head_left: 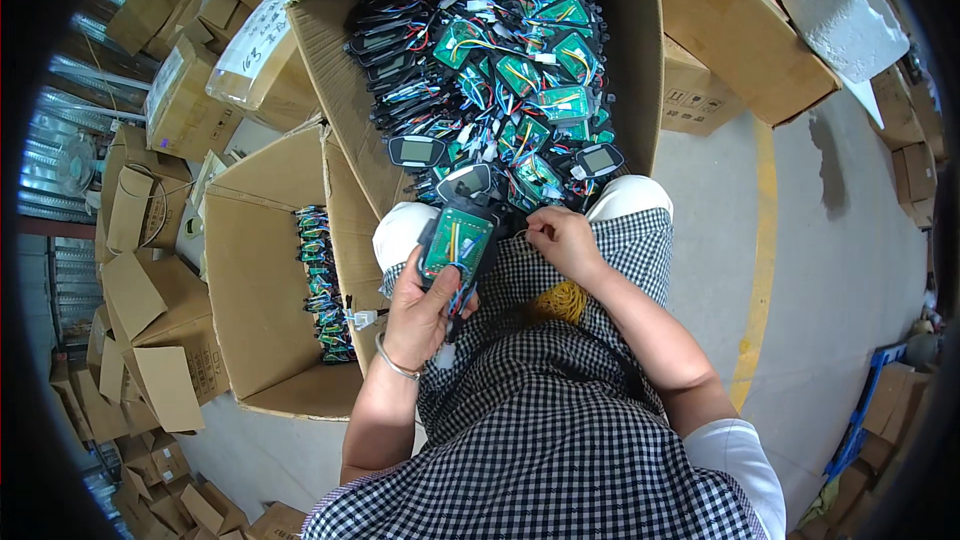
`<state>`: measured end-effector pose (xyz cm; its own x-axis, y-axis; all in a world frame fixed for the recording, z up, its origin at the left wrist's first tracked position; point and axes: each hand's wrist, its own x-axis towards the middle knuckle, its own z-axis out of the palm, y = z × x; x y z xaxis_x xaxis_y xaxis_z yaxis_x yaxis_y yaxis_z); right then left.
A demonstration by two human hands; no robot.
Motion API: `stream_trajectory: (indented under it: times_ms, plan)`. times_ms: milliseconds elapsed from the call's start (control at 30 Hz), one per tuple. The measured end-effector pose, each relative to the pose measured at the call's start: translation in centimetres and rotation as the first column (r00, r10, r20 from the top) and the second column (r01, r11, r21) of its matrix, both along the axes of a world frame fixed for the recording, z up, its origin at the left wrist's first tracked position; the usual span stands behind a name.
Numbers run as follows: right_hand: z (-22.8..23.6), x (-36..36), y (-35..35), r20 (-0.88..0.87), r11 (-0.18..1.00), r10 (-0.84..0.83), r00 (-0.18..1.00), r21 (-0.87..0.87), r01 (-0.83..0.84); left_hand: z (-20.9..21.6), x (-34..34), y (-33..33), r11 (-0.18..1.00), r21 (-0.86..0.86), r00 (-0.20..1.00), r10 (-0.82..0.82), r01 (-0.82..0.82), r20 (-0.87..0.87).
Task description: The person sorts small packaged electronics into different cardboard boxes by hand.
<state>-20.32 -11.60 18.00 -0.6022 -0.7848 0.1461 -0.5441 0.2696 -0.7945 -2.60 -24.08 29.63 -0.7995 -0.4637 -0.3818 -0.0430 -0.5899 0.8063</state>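
Observation:
My left hand (418, 312) is closed around a display unit with a green circuit board (458, 240) facing up and coloured wires along it. A white plug (445, 355) hangs from its wires below my fingers. My right hand (563, 243) is pinched just right of the unit, by my knee; a thin pale strand seems to run from the fingertips, too fine to name. Beyond my hands, a large cardboard box (330, 90) holds many similar units, some showing grey-screened displays (415, 150), others green boards. A bundle of yellow bands or cord (560, 302) lies on my checked apron (530, 420).
At my left stands a second open carton (255, 270) with a row of wired boards inside. Stacked cartons (180, 330) line the left side. White foam (830, 10) rests on a box at upper right; a yellow line (762, 240) crosses the grey floor.

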Motion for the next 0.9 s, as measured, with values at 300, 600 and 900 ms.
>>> stream_trajectory:
  times_ms: [300, 600, 900]
  plan:
    - [5.6, 0.1, 0.2, 0.190, 0.992, 0.051, 0.980, -0.123, -0.027, -1.8, -2.0, 1.4, 0.970, 0.173, 0.985, -0.166, 0.170, -0.036]
    - [6.1, -0.1, 2.6, 0.782, 0.788, 0.600, -0.170, -0.542, 0.291, -2.7, -1.2, 1.1, 0.908, 0.350, 0.944, -0.119, 0.229, -0.308]
    - [5.4, -1.8, 5.2, 0.581, 0.562, 0.806, 0.109, -0.811, 0.165, -1.9, -1.6, 1.3, 0.915, 0.358, 0.949, -0.071, 0.184, -0.308]
